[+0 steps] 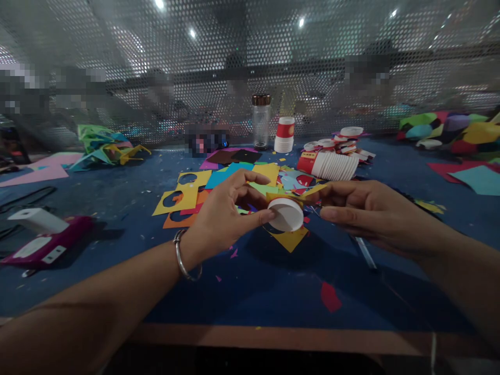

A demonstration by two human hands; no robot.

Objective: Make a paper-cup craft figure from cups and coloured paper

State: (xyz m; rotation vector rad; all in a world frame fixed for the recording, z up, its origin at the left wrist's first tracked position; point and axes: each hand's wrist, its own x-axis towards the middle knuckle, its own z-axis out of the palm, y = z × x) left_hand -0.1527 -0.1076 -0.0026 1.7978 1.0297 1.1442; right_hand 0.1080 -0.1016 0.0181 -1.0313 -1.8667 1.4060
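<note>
My left hand (226,211) and my right hand (363,211) meet above the blue table (273,281), both closed on a small paper cup (286,214) held on its side, its white bottom facing me. A strip of yellow paper (287,197) wraps round the cup's wall under my fingers. My left thumb and forefinger pinch the cup's left side; my right fingers grip its right side and the paper. A metal bangle (183,258) circles my left wrist. A yellow paper piece (289,239) lies on the table just below the cup.
Coloured paper sheets with round holes (183,195) lie behind my hands. A stack of cups on its side (330,165), an upright cup stack (285,134) and a clear bottle (261,121) stand further back. A magenta device (47,245) rests at left. Paper heaps sit far left and far right. A perforated screen closes the back.
</note>
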